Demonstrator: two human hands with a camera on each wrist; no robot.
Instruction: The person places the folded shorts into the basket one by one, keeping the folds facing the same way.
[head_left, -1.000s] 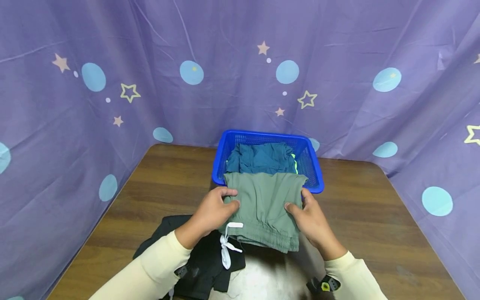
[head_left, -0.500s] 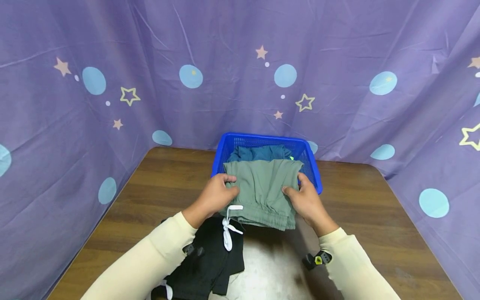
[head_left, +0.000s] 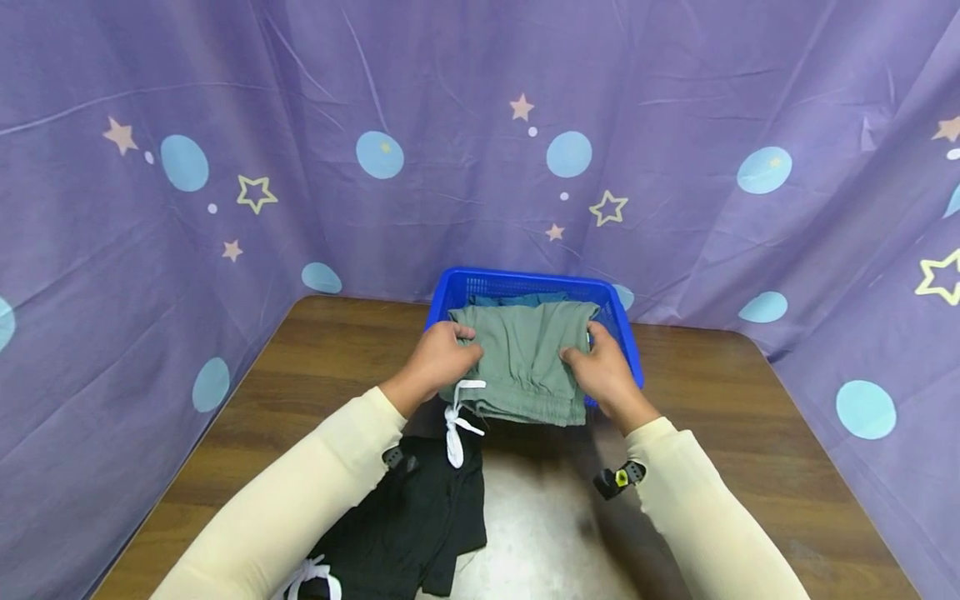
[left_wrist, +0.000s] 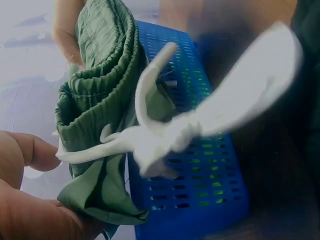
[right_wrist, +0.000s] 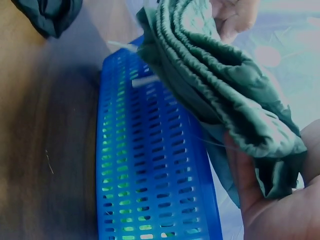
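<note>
Folded green shorts (head_left: 528,358) hang between both hands over the near part of a blue plastic basket (head_left: 633,346). The left hand (head_left: 442,358) grips their left side, thumb on top. On the other side, the right hand (head_left: 603,371) pinches the edge between thumb and fingers. A knotted white drawstring (left_wrist: 160,140) dangles from the elastic waistband, close to the left wrist camera. Behind the green cloth, a strip of blue-teal clothing (head_left: 517,300) shows inside the basket. The right wrist view shows the waistband layers (right_wrist: 215,85) stacked above the basket's slotted side.
Black clothing (head_left: 405,517) with a white drawstring lies on the wooden table (head_left: 720,433) at the near left, partly under the left forearm. A purple curtain (head_left: 480,100) with stars and dots stands behind and beside the table.
Both hands have moved forward, away from the body, carrying the green shorts farther over the basket. The shorts now cover more of the blue-teal clothing.
</note>
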